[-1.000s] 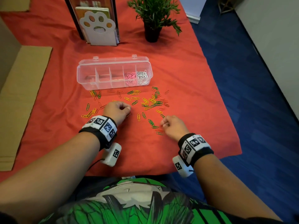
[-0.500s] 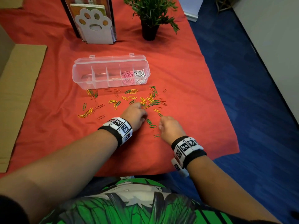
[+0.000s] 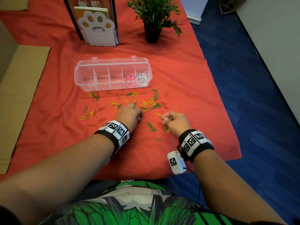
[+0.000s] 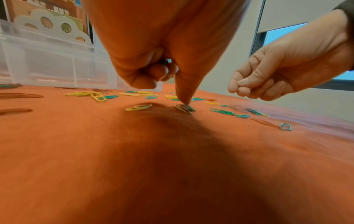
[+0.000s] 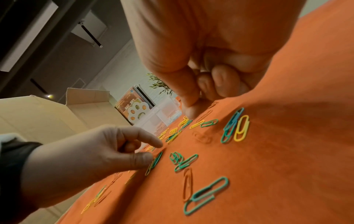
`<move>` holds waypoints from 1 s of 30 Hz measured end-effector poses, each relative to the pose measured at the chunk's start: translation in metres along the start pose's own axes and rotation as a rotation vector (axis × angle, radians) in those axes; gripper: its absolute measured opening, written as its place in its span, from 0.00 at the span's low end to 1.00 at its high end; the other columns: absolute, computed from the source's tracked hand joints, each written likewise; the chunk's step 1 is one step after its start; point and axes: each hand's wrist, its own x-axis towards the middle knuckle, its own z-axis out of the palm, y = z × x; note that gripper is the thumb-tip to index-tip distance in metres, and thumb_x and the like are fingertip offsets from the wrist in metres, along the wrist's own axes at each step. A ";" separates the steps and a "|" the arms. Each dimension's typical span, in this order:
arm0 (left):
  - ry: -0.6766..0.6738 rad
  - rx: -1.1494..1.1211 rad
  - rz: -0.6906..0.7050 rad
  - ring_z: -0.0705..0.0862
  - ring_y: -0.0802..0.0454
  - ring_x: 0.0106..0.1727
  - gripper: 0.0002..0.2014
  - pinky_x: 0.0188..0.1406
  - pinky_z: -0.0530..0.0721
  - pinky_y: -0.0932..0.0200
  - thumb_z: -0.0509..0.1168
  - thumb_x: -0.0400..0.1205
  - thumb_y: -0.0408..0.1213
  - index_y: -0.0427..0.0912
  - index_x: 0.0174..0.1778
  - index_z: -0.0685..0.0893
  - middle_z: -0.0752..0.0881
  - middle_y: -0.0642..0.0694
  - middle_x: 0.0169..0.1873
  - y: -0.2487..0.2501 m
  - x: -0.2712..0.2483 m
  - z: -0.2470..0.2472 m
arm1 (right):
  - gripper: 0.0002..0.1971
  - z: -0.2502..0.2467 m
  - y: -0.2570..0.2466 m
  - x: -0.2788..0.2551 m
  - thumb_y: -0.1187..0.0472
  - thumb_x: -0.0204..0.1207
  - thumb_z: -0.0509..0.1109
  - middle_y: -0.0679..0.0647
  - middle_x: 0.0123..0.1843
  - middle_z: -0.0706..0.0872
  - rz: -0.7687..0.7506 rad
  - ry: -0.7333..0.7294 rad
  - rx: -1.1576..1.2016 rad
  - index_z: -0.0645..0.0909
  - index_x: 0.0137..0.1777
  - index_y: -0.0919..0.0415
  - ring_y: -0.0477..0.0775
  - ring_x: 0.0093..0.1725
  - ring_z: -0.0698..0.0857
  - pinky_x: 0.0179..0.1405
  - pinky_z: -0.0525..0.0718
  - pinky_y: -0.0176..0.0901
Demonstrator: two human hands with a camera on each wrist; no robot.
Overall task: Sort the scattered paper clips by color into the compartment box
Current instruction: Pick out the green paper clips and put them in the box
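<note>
Two hands are working just in front of the compartment box [image 3: 97, 86] on the red cloth [image 3: 194, 88]: left hand [image 3: 129, 113] and right hand [image 3: 174, 119], both curled among the scattered paper clips [image 3: 150, 104]. Left wrist view: the forefinger [image 4: 184, 91] is pinning one clip [image 4: 184, 108], other fingers curled, grasp unclear. Right wrist view: right-hand fingers are bunching, contents hidden; best gathering one colour per handful.

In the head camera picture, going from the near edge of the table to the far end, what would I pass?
Hands → loose clips → clear box → paw-print holder and potted plant, about level at the far end.
</note>
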 end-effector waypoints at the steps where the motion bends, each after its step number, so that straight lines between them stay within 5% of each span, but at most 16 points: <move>1: -0.018 0.016 0.006 0.80 0.37 0.53 0.12 0.55 0.78 0.49 0.65 0.76 0.33 0.43 0.54 0.86 0.80 0.35 0.48 -0.001 0.001 0.000 | 0.11 0.000 -0.001 0.001 0.70 0.78 0.60 0.46 0.32 0.83 0.000 -0.007 -0.003 0.83 0.47 0.59 0.42 0.28 0.76 0.24 0.71 0.29; 4: -0.051 0.043 0.011 0.79 0.37 0.55 0.11 0.55 0.78 0.50 0.66 0.76 0.34 0.42 0.53 0.87 0.80 0.36 0.48 -0.004 0.003 0.000 | 0.09 -0.003 0.000 0.007 0.67 0.77 0.62 0.52 0.37 0.86 -0.013 0.046 -0.190 0.85 0.47 0.58 0.47 0.32 0.80 0.32 0.74 0.36; 6: -0.050 0.067 0.018 0.79 0.37 0.55 0.09 0.55 0.76 0.50 0.67 0.76 0.36 0.39 0.50 0.86 0.80 0.36 0.47 -0.005 0.002 0.001 | 0.06 -0.003 0.001 0.008 0.62 0.76 0.66 0.59 0.44 0.86 -0.071 0.104 -0.473 0.83 0.47 0.60 0.58 0.44 0.85 0.43 0.78 0.41; 11: -0.028 0.075 0.013 0.79 0.36 0.53 0.11 0.54 0.76 0.48 0.63 0.79 0.38 0.34 0.50 0.84 0.79 0.34 0.47 -0.003 0.001 0.006 | 0.12 0.014 0.000 0.004 0.63 0.76 0.63 0.63 0.59 0.77 -0.194 0.083 -0.784 0.75 0.58 0.65 0.66 0.61 0.78 0.60 0.80 0.54; 15: -0.064 0.062 0.074 0.79 0.37 0.55 0.13 0.56 0.76 0.51 0.69 0.75 0.40 0.39 0.53 0.85 0.79 0.36 0.48 -0.001 0.000 0.007 | 0.08 0.008 -0.007 0.006 0.65 0.77 0.61 0.62 0.56 0.80 -0.141 0.069 -0.627 0.77 0.53 0.65 0.62 0.56 0.80 0.55 0.77 0.46; 18: -0.092 0.104 0.087 0.78 0.38 0.57 0.12 0.58 0.74 0.51 0.67 0.76 0.40 0.37 0.51 0.84 0.79 0.36 0.51 0.001 0.000 0.010 | 0.06 -0.002 -0.009 0.006 0.67 0.76 0.62 0.50 0.36 0.79 -0.025 0.029 -0.274 0.75 0.41 0.55 0.51 0.37 0.78 0.34 0.71 0.37; 20: -0.091 0.090 0.074 0.78 0.39 0.57 0.11 0.59 0.73 0.51 0.64 0.78 0.39 0.36 0.51 0.81 0.79 0.36 0.51 0.002 0.001 0.013 | 0.11 -0.005 -0.006 0.002 0.72 0.77 0.60 0.49 0.31 0.73 0.057 -0.018 0.051 0.75 0.48 0.54 0.42 0.26 0.75 0.24 0.69 0.32; 23: -0.049 -0.186 0.008 0.78 0.45 0.48 0.05 0.52 0.72 0.57 0.62 0.80 0.35 0.38 0.46 0.80 0.80 0.42 0.43 0.009 0.002 0.009 | 0.17 -0.010 -0.002 -0.006 0.77 0.76 0.53 0.50 0.31 0.71 0.175 -0.088 0.546 0.77 0.47 0.56 0.39 0.20 0.70 0.16 0.67 0.29; 26: -0.100 -0.734 -0.179 0.71 0.59 0.28 0.09 0.30 0.68 0.62 0.60 0.82 0.31 0.47 0.37 0.75 0.73 0.53 0.27 0.015 0.001 0.000 | 0.13 -0.015 -0.002 -0.016 0.72 0.78 0.52 0.54 0.32 0.74 0.275 -0.112 0.893 0.76 0.40 0.61 0.47 0.26 0.76 0.20 0.76 0.32; 28: -0.125 -1.185 -0.299 0.70 0.60 0.23 0.13 0.26 0.67 0.63 0.57 0.82 0.27 0.48 0.34 0.72 0.73 0.53 0.24 0.018 -0.002 -0.007 | 0.12 -0.015 -0.001 -0.019 0.69 0.79 0.55 0.53 0.32 0.74 0.289 -0.101 0.833 0.76 0.38 0.60 0.47 0.26 0.74 0.20 0.75 0.33; 30: -0.206 -1.481 -0.361 0.74 0.59 0.24 0.12 0.24 0.74 0.66 0.54 0.79 0.26 0.46 0.33 0.73 0.75 0.50 0.27 0.017 -0.005 -0.016 | 0.12 -0.012 0.001 -0.019 0.68 0.79 0.60 0.50 0.31 0.74 0.194 -0.097 0.423 0.76 0.35 0.55 0.43 0.24 0.72 0.21 0.72 0.32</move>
